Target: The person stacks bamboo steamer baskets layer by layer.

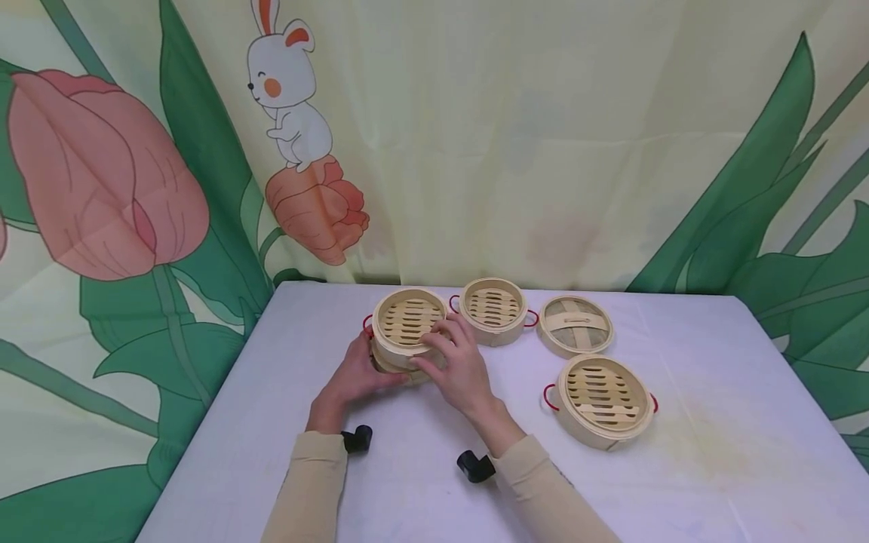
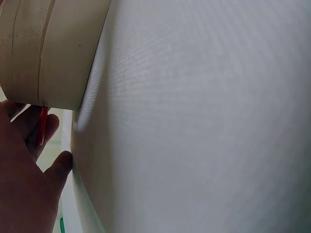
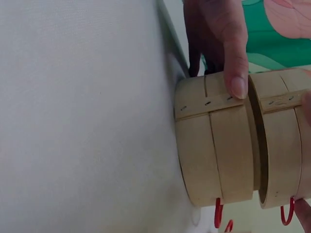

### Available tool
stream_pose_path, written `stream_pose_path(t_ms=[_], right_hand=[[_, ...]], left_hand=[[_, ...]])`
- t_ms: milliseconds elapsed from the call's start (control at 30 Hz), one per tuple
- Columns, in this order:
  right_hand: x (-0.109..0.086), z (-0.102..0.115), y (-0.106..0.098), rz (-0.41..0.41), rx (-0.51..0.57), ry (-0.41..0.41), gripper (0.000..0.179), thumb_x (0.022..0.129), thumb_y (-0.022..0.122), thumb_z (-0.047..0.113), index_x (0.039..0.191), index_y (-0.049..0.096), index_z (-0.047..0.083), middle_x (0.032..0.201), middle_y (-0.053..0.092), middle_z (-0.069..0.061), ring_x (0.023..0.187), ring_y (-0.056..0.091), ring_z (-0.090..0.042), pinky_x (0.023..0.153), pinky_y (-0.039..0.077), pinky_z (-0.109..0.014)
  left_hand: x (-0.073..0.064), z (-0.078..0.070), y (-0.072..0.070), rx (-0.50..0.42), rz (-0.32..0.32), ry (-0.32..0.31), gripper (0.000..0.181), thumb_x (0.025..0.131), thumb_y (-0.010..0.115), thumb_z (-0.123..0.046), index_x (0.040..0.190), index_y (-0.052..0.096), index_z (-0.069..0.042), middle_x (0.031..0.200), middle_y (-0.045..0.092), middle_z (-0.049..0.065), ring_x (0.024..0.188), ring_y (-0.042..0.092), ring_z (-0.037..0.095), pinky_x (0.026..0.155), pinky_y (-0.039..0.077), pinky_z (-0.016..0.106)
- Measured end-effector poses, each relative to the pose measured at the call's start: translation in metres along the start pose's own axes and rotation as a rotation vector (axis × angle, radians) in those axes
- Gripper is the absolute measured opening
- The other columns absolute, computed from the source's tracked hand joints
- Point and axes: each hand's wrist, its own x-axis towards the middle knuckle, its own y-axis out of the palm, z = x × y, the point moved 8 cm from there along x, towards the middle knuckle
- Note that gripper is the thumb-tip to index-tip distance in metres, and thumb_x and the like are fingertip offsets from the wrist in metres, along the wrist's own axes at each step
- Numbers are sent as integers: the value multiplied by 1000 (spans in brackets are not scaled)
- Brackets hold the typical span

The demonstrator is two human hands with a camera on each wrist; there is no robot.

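My left hand (image 1: pixel 362 368) is wrapped round the side of the lower basket (image 3: pixel 214 155), thumb pressed near its stapled seam; I judge this grip keeps it from sliding on the counter (image 1: pixel 258 460), where it stands. My right hand (image 1: pixel 460 367) grips the upper basket (image 3: pixel 283 155), pinching it by its side and rim, which probably leaves its base free to meet the other. It sits directly over the lower basket, a narrow gap showing along one side; whether they touch elsewhere I cannot tell. Both seams face the same way, roughly lined up. To the right of the lower basket and beyond it is a third basket (image 1: pixel 494 311); farther right lies a lid (image 1: pixel 575 327); right and nearer me, a fourth basket (image 1: pixel 604 403).
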Motion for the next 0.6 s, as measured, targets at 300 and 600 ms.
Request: stream_pose_path(t_ms=[300,600], right_hand=[[-1,-1,9,4,-13,9,31,75,90,22,96,72,8,107,61,-10,122,48,-36,114,30,-46],[-2,-1,17,52,-16,46,30,77,89,24,99,73,10,110,60,-8,124,47,-33,100,45,-44]], left_hand=[[1,-1,0,-33,-15,18,112,60,99,-19,152,35,-11,144,50,7,130,48,19,110,36,41],[0,-2,-1,-24,-25,48,111,60,99,-20,151,36,-10,141,53,8,128,50,21,109,36,44]])
